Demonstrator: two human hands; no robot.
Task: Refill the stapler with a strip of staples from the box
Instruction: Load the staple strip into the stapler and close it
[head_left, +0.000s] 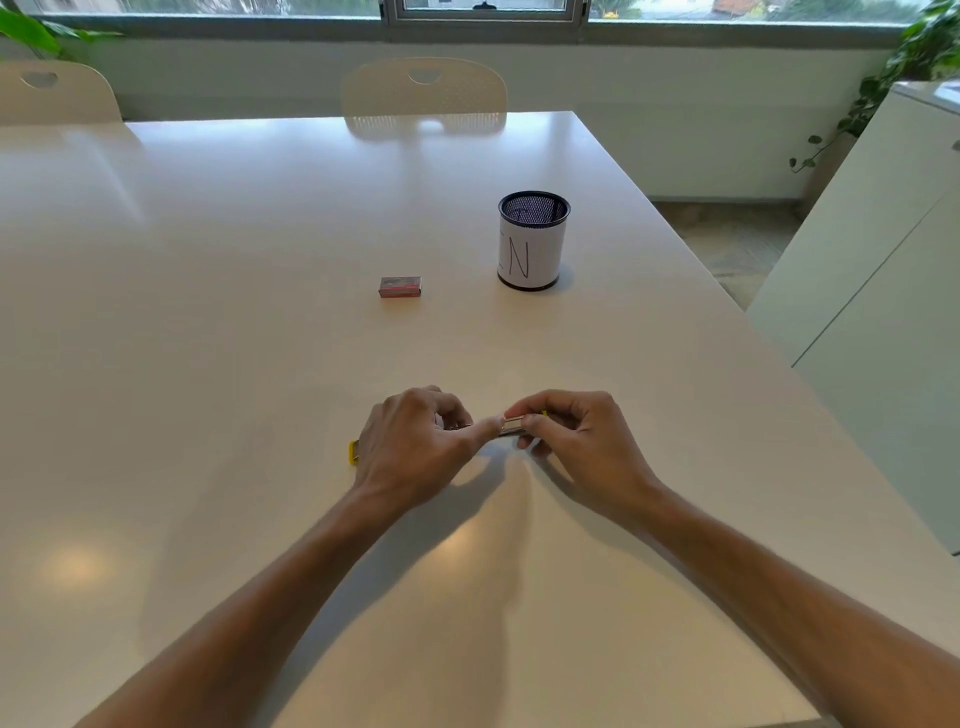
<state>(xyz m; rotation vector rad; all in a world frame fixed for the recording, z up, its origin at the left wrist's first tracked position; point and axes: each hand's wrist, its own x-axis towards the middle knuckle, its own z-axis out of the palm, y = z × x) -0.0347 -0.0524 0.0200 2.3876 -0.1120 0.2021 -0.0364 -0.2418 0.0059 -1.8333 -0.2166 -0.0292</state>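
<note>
A small yellow stapler (354, 451) lies on the white table (208, 312) under my hands; only a yellow end at the left and a metal part (511, 425) with a yellow tip between my fingers show. My left hand (410, 447) covers its left half, fingers closed on it. My right hand (576, 436) pinches the metal part at its right end. A small red staple box (399, 287) lies farther back at the table's middle, apart from both hands. I cannot tell whether a strip of staples is in the stapler.
A black mesh pen cup (532, 240) wrapped in white paper stands right of the box. Two pale chairs (423, 88) stand behind the far edge. A white cabinet (883, 260) stands to the right of the table.
</note>
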